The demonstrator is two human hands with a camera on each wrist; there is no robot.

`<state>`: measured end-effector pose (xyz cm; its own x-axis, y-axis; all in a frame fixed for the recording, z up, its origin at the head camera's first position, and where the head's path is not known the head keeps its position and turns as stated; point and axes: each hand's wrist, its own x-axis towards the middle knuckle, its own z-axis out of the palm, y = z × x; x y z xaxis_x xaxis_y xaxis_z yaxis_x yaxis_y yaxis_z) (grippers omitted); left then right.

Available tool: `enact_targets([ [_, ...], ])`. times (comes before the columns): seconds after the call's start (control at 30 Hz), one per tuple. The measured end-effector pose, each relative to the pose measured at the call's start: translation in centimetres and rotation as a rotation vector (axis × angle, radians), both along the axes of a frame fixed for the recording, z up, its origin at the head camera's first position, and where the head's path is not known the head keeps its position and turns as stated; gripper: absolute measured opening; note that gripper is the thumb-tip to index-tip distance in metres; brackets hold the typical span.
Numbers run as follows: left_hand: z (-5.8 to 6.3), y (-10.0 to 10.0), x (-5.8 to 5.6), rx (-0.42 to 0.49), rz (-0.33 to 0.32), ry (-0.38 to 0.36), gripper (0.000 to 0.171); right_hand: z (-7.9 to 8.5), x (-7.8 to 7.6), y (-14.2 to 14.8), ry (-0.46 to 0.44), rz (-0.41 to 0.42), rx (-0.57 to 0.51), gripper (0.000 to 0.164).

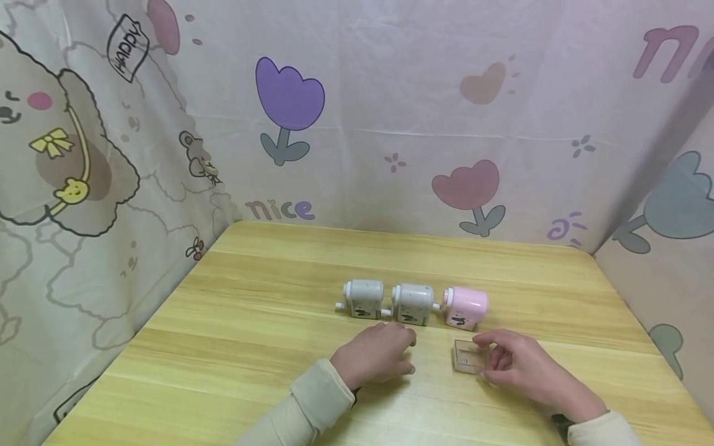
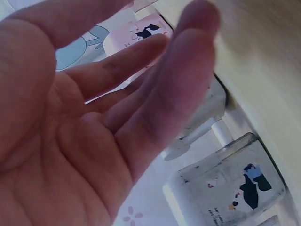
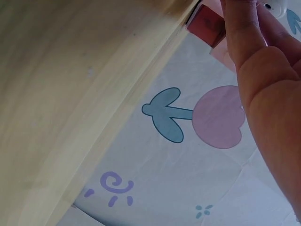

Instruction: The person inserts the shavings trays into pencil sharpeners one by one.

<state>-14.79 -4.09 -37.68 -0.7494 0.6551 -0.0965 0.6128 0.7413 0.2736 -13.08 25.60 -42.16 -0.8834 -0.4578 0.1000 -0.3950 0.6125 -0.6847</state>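
A hand-crank pencil sharpener (image 1: 466,308) in pink stands on the wooden table, with a grey sharpener (image 1: 413,304) and another grey sharpener (image 1: 365,299) in a row to its left. Each has a cartoon print on its front. Just in front of the pink one, my right hand (image 1: 519,365) pinches a small see-through tray (image 1: 464,358) by its right side, thumb and forefinger at opposite edges. My left hand (image 1: 376,354) hovers before the grey sharpeners, its fingers loosely bent with nothing held. The left wrist view shows its bare palm (image 2: 61,155).
The wooden table (image 1: 234,297) reaches back to a printed cloth (image 1: 379,80) that hangs behind it and along both sides. White crank handles stick out on the left of the grey sharpeners, close to their neighbours.
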Motion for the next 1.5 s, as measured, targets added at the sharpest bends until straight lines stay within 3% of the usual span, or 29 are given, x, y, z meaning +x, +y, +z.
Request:
enact_targets([
  [0.3, 1.6, 1.3, -1.2, 0.091, -0.051, 0.14, 0.03, 0.1, -0.1, -0.2, -0.034, -0.01, 0.0, 0.055],
  [0.5, 2.6, 3.9, -2.3, 0.132, -0.058, 0.202, 0.027, 0.0, 0.0, -0.2, -0.033, -0.007, -0.004, 0.055],
  [0.67, 3.0, 6.4, -3.5, 0.15, -0.021, 0.233, 0.042, -0.1, 0.1, 0.0, -0.016, 0.008, -0.015, 0.055],
  [0.87, 2.5, 8.9, -5.0, 0.025, -0.026, 0.285, 0.062, -0.1, 0.1, 0.0, -0.008, 0.009, -0.017, 0.055],
  [1.03, 2.0, 10.3, -5.7, -0.057, -0.059, 0.294, 0.052, -0.1, 0.1, 0.0, -0.019, 0.01, -0.031, 0.055],
  [1.2, 1.4, 11.0, -5.8, -0.043, -0.075, 0.284, 0.031, -0.1, 0.1, 0.0, -0.026, 0.017, -0.039, 0.054],
  [1.5, 0.7, 11.4, -6.0, 0.015, -0.063, 0.316, 0.031, -0.1, 0.1, 0.1, -0.006, 0.017, -0.024, 0.053],
])
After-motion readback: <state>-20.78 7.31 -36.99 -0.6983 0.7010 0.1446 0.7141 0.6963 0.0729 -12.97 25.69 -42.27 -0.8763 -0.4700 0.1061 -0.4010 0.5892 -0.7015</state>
